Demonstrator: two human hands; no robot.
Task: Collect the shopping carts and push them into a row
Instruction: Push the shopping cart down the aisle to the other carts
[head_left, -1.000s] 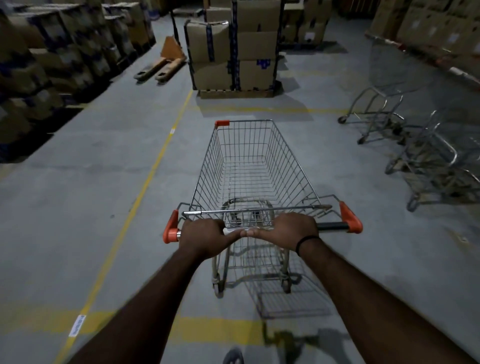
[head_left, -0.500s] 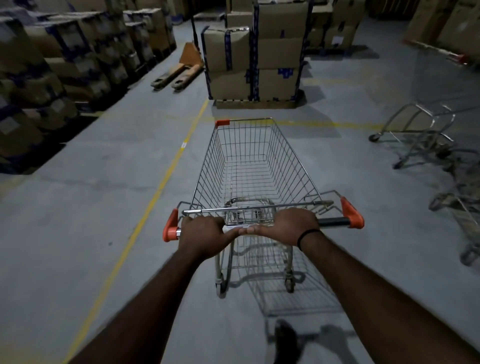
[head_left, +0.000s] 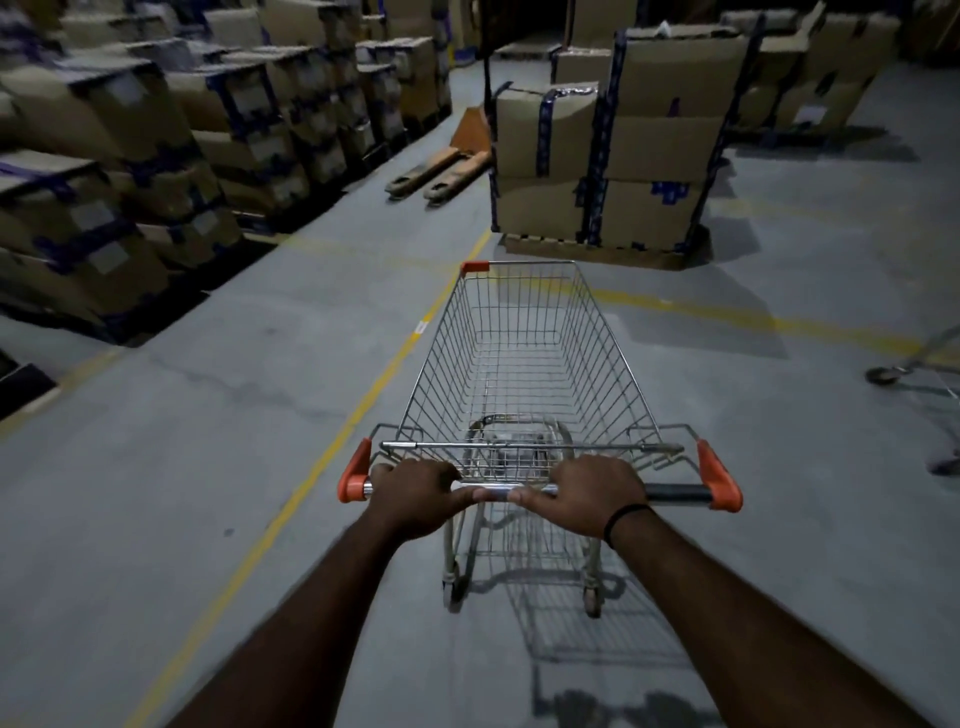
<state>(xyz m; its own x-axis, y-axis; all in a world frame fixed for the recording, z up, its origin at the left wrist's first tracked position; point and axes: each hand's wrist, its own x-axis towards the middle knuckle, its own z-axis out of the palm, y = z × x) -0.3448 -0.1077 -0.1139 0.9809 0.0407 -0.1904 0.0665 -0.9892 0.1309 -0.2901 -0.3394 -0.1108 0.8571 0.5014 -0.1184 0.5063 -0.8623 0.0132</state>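
An empty wire shopping cart (head_left: 524, 364) with orange corner caps stands straight ahead of me on the concrete floor. My left hand (head_left: 415, 493) grips the left part of its handle bar (head_left: 675, 493). My right hand (head_left: 592, 493), with a black band at the wrist, grips the bar just right of the middle. The thumbs almost meet along the bar. At the right edge, only a wheel and some frame of another cart (head_left: 930, 374) show.
A pallet of strapped cardboard boxes (head_left: 608, 156) stands just beyond the cart's front. A pallet jack's forks (head_left: 441, 174) lie to its left. Rows of stacked boxes (head_left: 156, 171) line the left side. A yellow floor line (head_left: 332, 447) runs along the cart's left.
I have walked forward with the cart and turned left. The box pallet is nearer, and the parked carts on the right have slid almost out of view. Both hands keep their hold.
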